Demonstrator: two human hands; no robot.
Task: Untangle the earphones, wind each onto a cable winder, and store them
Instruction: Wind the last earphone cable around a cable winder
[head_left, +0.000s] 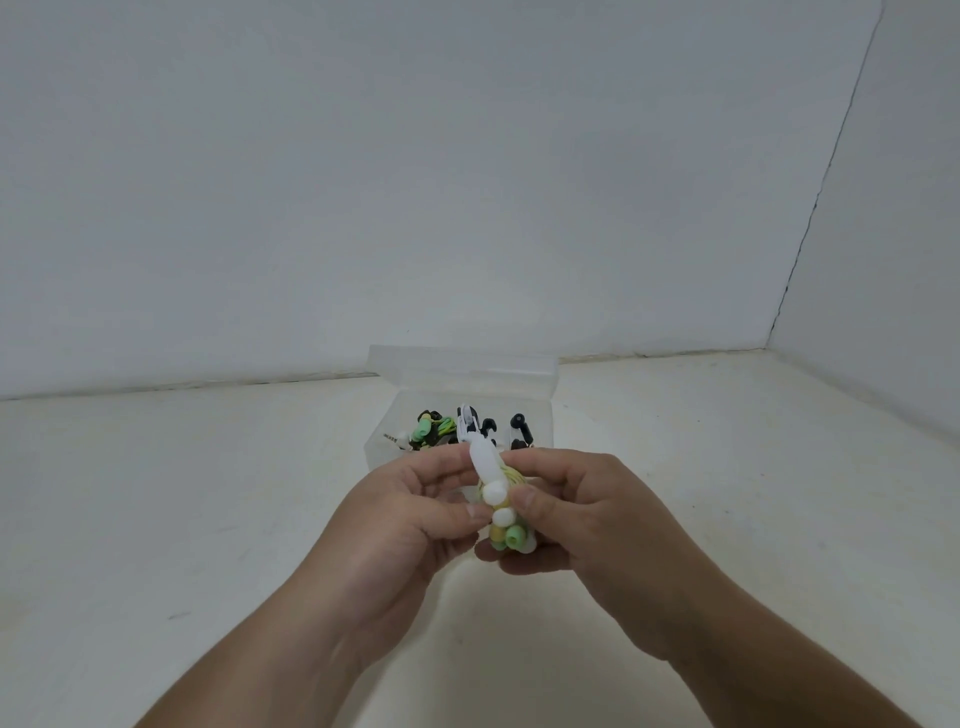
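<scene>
On the head camera I saw a clear box (543, 421) by the wall, lid up, with wound earphones (431, 428) inside and its front hidden by the hands. The left hand (410, 514) and right hand (576, 514) both pinched a white cable winder (485, 467), apparently wrapped in yellow-green earphones (514, 535).
</scene>
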